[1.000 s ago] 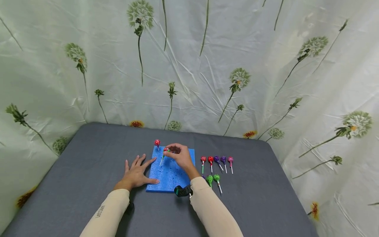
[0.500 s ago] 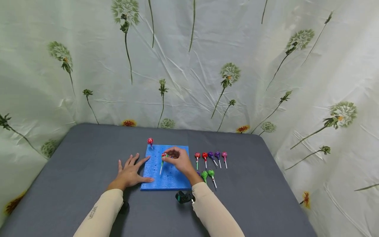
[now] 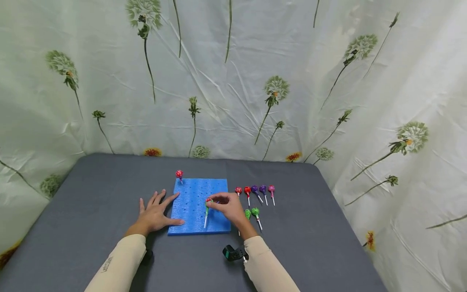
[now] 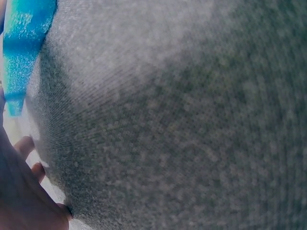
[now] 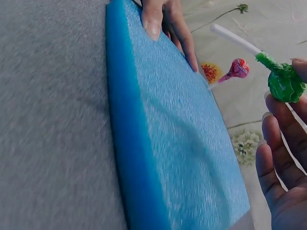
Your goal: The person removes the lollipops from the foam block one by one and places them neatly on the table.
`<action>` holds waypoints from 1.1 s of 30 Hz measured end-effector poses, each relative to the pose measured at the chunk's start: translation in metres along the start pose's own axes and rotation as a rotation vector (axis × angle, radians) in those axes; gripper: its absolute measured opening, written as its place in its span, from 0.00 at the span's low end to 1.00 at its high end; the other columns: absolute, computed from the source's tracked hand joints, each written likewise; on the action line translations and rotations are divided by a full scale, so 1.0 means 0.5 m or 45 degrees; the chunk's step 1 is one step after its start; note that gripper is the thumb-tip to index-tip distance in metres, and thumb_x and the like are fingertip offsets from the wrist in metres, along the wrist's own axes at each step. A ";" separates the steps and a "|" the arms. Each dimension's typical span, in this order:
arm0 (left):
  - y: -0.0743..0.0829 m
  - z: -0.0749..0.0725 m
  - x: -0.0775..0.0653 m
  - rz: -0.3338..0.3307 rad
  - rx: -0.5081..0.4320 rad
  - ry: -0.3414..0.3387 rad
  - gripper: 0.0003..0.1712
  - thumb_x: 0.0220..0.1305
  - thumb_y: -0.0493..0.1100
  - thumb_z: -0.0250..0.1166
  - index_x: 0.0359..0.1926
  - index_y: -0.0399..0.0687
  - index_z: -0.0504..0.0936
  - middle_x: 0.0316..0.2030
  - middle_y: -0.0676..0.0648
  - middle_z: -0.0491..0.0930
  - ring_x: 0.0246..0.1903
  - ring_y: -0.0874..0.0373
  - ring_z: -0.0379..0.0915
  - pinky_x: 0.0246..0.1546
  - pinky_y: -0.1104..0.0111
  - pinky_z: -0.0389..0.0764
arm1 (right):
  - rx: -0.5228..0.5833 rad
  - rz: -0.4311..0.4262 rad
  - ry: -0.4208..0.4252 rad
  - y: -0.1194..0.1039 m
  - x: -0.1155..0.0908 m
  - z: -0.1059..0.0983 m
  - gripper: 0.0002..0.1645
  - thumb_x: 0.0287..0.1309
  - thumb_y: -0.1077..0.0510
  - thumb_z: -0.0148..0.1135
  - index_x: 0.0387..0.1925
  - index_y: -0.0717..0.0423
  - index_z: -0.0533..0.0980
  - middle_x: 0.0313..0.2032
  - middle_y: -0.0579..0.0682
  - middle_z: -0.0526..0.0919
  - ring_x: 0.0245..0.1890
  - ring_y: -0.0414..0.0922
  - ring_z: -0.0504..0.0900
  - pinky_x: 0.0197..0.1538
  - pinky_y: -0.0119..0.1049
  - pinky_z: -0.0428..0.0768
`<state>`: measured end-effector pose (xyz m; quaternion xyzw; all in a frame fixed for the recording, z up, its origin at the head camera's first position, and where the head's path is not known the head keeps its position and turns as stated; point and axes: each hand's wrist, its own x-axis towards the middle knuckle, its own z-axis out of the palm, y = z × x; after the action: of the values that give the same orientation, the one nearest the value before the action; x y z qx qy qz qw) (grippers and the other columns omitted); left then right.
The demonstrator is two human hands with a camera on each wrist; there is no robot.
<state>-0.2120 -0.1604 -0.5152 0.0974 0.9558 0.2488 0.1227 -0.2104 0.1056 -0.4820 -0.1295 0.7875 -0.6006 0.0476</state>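
My right hand (image 3: 230,207) pinches a lollipop (image 3: 206,213) by its wrapped head, red and green, the white stick pointing down over the blue foam board (image 3: 191,194). In the right wrist view the green-wrapped head of this lollipop (image 5: 285,84) sits between thumb and fingertips, its stick clear of the board. Small holes dot the board's top. A red lollipop (image 3: 179,174) stands upright at the board's far left corner. My left hand (image 3: 155,214) lies with fingers spread at the board's left edge, thumb and forefinger touching it.
Right of the board, a row of red, purple and pink lollipops (image 3: 263,190) lies on the grey table (image 3: 310,227). Green lollipops (image 3: 255,212) lie nearer, partly behind my right forearm. A flowered curtain (image 3: 219,81) hangs behind the table.
My right hand has carried the lollipop rightward and nearer over the board, and the stick has tilted. The left hand keeps its place at the board. The head view has shifted slightly.
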 end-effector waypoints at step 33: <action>-0.003 -0.004 -0.003 0.002 -0.014 -0.011 0.64 0.40 0.78 0.67 0.74 0.56 0.55 0.72 0.29 0.43 0.70 0.28 0.31 0.59 0.33 0.18 | 0.081 0.017 0.207 0.043 -0.095 -0.168 0.13 0.56 0.66 0.67 0.42 0.72 0.80 0.36 0.52 0.86 0.34 0.37 0.81 0.39 0.30 0.80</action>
<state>-0.2113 -0.1629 -0.5142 0.0985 0.9538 0.2536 0.1272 -0.1872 0.2020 -0.4836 -0.0735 0.7703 -0.6334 -0.0081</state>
